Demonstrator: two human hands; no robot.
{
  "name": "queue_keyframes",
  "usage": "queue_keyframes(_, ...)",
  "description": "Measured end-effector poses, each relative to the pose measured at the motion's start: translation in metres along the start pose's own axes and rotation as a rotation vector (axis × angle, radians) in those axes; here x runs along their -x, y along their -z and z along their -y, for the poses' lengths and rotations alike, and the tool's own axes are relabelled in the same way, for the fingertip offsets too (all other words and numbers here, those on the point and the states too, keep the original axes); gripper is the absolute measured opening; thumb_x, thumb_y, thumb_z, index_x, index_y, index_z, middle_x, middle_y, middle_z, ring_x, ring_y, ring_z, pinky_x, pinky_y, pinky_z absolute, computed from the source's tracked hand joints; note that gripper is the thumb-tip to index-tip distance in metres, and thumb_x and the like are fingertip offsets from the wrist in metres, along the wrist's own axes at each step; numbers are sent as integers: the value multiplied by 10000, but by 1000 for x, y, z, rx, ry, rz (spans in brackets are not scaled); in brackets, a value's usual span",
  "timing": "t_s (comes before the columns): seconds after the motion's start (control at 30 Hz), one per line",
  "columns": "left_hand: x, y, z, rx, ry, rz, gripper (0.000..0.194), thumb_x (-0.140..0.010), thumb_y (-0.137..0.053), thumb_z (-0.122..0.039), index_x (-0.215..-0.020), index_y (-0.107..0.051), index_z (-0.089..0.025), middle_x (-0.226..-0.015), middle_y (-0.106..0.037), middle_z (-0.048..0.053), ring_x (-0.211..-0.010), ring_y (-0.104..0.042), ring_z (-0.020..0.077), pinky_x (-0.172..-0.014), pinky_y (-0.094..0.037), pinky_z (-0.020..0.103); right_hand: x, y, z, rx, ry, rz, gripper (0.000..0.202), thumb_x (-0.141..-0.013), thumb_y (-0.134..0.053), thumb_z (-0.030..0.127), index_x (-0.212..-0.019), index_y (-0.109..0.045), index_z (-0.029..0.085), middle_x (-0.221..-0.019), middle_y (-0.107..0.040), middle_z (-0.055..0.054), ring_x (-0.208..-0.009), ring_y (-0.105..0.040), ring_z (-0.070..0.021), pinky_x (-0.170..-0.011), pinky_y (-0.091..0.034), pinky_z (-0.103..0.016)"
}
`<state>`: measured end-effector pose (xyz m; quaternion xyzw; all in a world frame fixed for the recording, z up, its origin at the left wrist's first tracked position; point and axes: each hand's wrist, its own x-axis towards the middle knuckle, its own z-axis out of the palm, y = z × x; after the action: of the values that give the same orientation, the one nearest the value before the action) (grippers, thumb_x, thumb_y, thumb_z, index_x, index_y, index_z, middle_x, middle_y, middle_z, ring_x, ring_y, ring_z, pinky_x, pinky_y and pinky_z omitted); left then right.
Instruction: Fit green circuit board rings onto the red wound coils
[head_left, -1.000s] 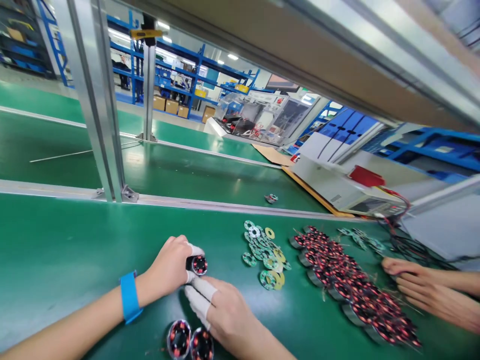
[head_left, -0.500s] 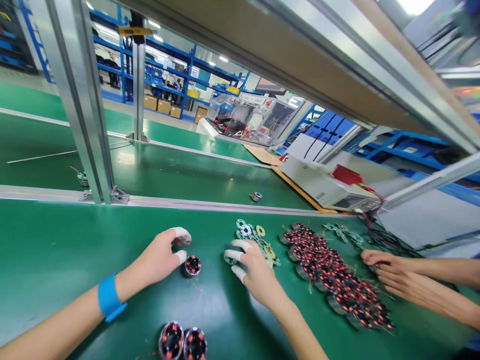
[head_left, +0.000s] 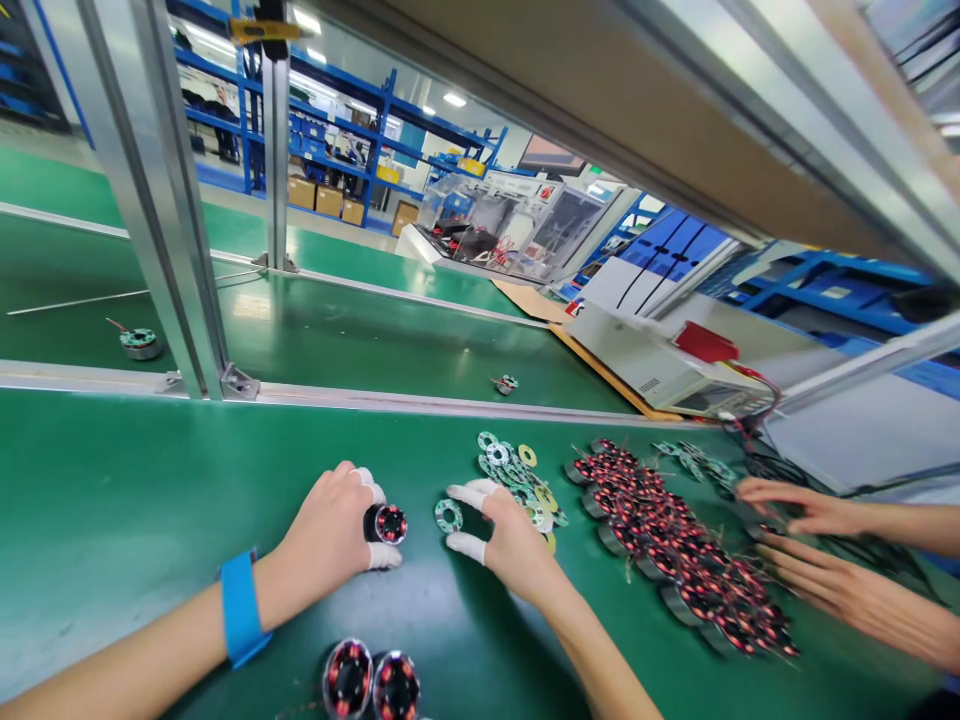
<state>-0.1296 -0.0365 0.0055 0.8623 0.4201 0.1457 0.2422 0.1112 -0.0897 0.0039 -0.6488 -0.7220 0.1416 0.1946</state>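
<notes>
My left hand (head_left: 341,525), with white finger cots and a blue wrist strap, has its thumb and fingers closed around a small motor stator (head_left: 391,524) with copper windings. To the right, my right hand (head_left: 506,535), also in finger cots, has its thumb and fingers apart beside a green ring-shaped circuit board (head_left: 448,516). A gap shows between those fingertips; whether they touch the ring's edge is hard to tell. Just beyond the right hand lies a pile of ring boards (head_left: 510,465) mixed with yellow rings (head_left: 527,456). Two more stators (head_left: 348,680) stand near the bottom edge.
Rows of wound stators (head_left: 660,530) fill the right side of the green bench. A co-worker's hands (head_left: 806,540) work beyond them, near more boards (head_left: 697,464) and cables. An aluminium post (head_left: 169,200) rises at left. On the lower strip sit stators with boards (head_left: 140,343).
My left hand has moved right and closed around the stator. My right hand's fingers have shifted slightly off the ring board, which now shows fully. The co-worker's hands have spread apart.
</notes>
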Motion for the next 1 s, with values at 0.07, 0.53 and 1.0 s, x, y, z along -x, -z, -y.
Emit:
queue_keyframes(0.07, -1, -1, 2, -11, -11, 3, 413, -569, -773, -493, -827, -658, -192, -854, -608, 47, -839, -492, 243, -698, -357, 331, -2, -1, -4, -11, 38, 29, 389, -645, -754, 220, -1025, -673, 209, -983, -639, -90, -889, -600, -240, -782, -509, -398)
queue_keyframes(0.53, 0, -10, 1, -145, -28, -44, 349, -630, -743, -459, -761, -615, -162, -799, -584, 67, -822, -484, 252, -680, -361, 353, -7, -33, 65, -227, 268, -312, 203, -768, -639, 308, -942, -659, 205, -810, -656, -50, -696, -580, -180, -606, -516, -312)
queue_keyframes(1.0, 1, -13, 3, -137, -47, -89, 377, -687, -674, -529, -744, -614, -162, -787, -586, 70, -815, -483, 242, -676, -361, 358, -7, -37, 58, -51, 394, -293, 251, -840, -577, 324, -1052, -639, 205, -875, -669, -78, -772, -583, -208, -640, -532, -341)
